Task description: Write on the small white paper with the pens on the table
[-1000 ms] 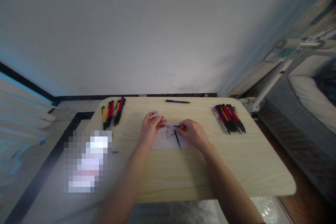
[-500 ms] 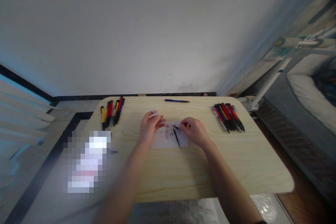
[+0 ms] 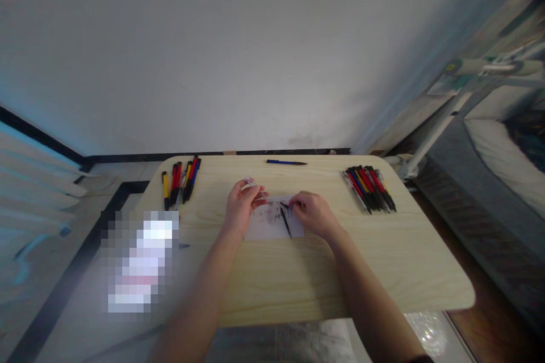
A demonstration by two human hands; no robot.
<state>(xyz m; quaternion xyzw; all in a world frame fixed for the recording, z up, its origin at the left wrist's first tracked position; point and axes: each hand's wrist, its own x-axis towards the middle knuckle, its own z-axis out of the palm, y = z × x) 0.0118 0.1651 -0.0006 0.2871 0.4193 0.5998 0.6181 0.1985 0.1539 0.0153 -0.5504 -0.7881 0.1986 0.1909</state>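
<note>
My left hand (image 3: 243, 204) is closed around a clear plastic pen part (image 3: 249, 181), one end of which shows above the fingers. Over the right side of a white sheet of paper (image 3: 259, 231) with dark markings, my right hand (image 3: 313, 212) has its fingertips pinched together. Whatever lies between those fingertips is too small or hidden to make out. On the paper, a slim black pen piece (image 3: 285, 222) lies slanted, with a short black piece (image 3: 284, 205) close to the right fingertips.
Several coloured pens (image 3: 175, 184) lie at the table's left, and a denser group of pens (image 3: 371, 190) lies at the right. A single blue pen (image 3: 286, 162) rests near the back edge of the wooden table (image 3: 404, 261). Behind stands a wall (image 3: 255, 68).
My right hand's fingertips have shifted slightly left, towards the short black piece. A pale strip seen between the hands earlier no longer shows. My left hand keeps its hold.
</note>
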